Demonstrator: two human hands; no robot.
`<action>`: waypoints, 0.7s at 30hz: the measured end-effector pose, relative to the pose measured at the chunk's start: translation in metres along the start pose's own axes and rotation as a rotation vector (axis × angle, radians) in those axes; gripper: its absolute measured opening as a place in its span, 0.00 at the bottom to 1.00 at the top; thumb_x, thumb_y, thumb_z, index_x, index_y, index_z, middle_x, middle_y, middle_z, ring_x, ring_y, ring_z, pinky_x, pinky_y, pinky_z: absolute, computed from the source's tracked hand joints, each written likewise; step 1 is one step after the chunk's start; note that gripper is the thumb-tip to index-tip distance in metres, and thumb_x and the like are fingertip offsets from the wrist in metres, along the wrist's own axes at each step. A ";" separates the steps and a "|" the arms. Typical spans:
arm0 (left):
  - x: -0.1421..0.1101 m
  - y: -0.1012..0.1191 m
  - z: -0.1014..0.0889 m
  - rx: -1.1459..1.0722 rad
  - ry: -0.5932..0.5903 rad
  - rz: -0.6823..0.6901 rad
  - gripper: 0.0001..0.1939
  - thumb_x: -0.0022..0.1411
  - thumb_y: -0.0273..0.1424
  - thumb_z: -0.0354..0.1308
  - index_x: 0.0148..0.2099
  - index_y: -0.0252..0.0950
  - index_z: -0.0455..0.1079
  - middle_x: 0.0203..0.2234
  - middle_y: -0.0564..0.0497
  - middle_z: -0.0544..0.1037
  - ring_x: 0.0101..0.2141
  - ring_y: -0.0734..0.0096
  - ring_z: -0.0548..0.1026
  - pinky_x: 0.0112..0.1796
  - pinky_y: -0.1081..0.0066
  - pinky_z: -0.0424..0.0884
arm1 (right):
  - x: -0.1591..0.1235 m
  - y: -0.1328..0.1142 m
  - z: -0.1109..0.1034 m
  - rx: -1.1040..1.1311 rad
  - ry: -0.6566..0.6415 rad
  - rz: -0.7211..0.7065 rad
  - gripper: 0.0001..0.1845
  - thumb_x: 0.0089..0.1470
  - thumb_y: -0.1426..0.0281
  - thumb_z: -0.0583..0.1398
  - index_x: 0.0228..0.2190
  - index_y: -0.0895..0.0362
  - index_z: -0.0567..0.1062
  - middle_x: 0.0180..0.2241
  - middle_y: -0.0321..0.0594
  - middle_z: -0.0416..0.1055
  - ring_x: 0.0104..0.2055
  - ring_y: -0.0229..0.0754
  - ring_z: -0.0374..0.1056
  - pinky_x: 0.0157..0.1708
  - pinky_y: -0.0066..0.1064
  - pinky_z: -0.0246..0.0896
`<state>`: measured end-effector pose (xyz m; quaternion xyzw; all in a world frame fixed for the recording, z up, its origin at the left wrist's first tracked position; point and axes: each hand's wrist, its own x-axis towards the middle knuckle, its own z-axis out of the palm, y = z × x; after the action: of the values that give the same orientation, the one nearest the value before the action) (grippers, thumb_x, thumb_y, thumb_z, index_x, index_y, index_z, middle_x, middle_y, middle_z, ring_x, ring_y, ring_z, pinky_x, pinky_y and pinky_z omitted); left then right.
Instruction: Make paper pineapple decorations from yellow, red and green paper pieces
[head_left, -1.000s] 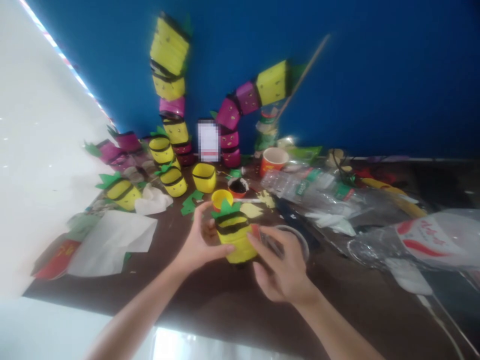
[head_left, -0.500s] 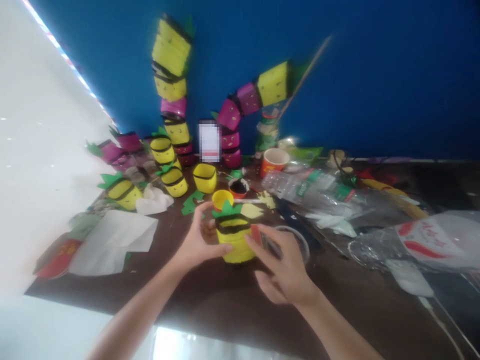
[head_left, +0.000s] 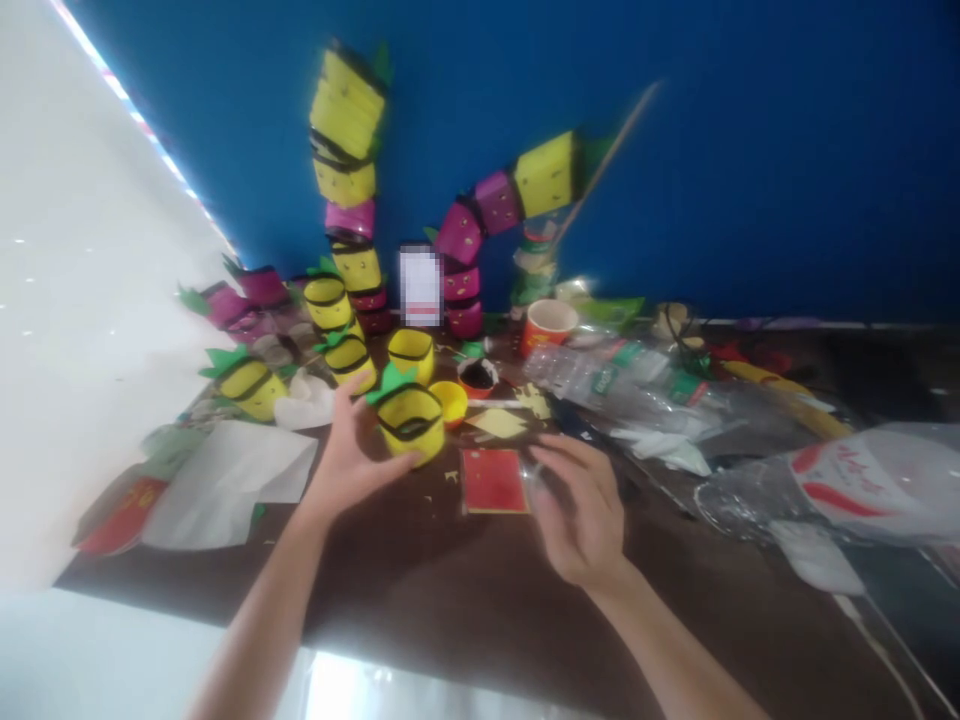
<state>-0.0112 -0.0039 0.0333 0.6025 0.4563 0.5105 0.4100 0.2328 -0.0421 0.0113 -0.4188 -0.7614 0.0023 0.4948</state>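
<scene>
In the centre of the frame, the left grip (head_left: 349, 455) is clamped on a yellow cup with a black band and green leaf-like top (head_left: 426, 440), thumb across its near side, fingers on its left. The right grip (head_left: 589, 510) is half curled beside a flat red square piece (head_left: 495, 482); whether it is closed on anything, I cannot tell. A small yellow pot (head_left: 450, 402) crowds the cup's right. The brown worktop (head_left: 450, 590) shows between the forearms, down to its front edge in the lower frame.
</scene>
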 end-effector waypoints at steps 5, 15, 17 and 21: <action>0.011 -0.013 -0.018 0.488 0.071 0.044 0.41 0.46 0.32 0.64 0.59 0.40 0.48 0.54 0.44 0.60 0.54 0.57 0.61 0.54 0.58 0.57 | -0.006 0.011 0.023 -0.092 -0.211 0.103 0.10 0.52 0.76 0.53 0.37 0.57 0.72 0.36 0.44 0.66 0.39 0.43 0.64 0.39 0.36 0.62; 0.009 -0.017 -0.026 0.730 0.240 0.384 0.53 0.42 0.38 0.67 0.63 0.37 0.38 0.56 0.37 0.52 0.56 0.51 0.54 0.50 0.55 0.60 | -0.010 0.020 0.051 -0.353 -0.427 0.034 0.11 0.56 0.73 0.52 0.32 0.58 0.75 0.30 0.44 0.66 0.32 0.42 0.60 0.32 0.33 0.57; 0.004 -0.015 -0.014 0.688 0.325 0.524 0.42 0.44 0.34 0.65 0.59 0.36 0.48 0.49 0.40 0.60 0.51 0.56 0.61 0.46 0.59 0.64 | -0.009 0.020 0.054 -0.398 -0.438 0.017 0.10 0.56 0.73 0.53 0.29 0.58 0.74 0.29 0.43 0.66 0.31 0.42 0.59 0.31 0.32 0.55; -0.009 -0.014 0.020 0.554 0.210 0.479 0.18 0.51 0.27 0.58 0.46 0.35 0.63 0.36 0.47 0.69 0.37 0.68 0.69 0.35 0.70 0.67 | -0.007 0.020 0.056 -0.447 -0.470 -0.094 0.09 0.55 0.76 0.53 0.27 0.60 0.72 0.29 0.44 0.66 0.33 0.44 0.60 0.31 0.33 0.55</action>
<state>0.0059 -0.0102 0.0149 0.7244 0.4629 0.5082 0.0515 0.2044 -0.0102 -0.0315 -0.4692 -0.8551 -0.0910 0.2008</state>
